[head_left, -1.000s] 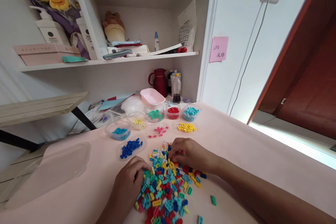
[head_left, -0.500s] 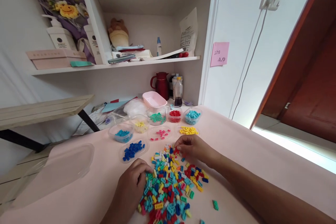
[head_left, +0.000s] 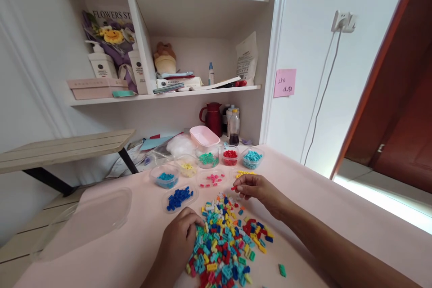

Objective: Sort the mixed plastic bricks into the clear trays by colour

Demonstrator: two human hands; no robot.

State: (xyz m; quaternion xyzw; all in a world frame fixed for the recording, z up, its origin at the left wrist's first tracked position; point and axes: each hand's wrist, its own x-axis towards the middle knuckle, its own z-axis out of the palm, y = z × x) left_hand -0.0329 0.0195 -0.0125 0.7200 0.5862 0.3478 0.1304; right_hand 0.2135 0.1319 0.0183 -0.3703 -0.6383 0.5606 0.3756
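Note:
A heap of small mixed-colour bricks [head_left: 227, 243] lies on the pale pink table [head_left: 320, 207]. My left hand [head_left: 180, 238] rests at the heap's left edge, fingers curled on bricks. My right hand [head_left: 254, 189] is lifted just beyond the heap and pinches a small red brick [head_left: 234, 187] at its fingertips. Behind stand clear tubs of sorted bricks: red [head_left: 230, 156], green [head_left: 208, 159], light blue [head_left: 252, 157], teal [head_left: 165, 177], pale yellow [head_left: 186, 166]. Shallow lids hold dark blue [head_left: 178, 198], pink [head_left: 212, 179] and yellow bricks [head_left: 245, 173].
A large clear lid [head_left: 87, 220] lies at the table's left. One green brick [head_left: 282, 270] sits apart at the lower right. A pink tub [head_left: 204, 135], a red jug [head_left: 213, 118] and bottles [head_left: 234, 126] stand at the back under shelves. A wooden bench [head_left: 67, 146] is at left.
My right hand has risen off the heap and moved toward the tubs with a red brick pinched in it. The camera has tilted up, showing more shelf. My left hand stays put.

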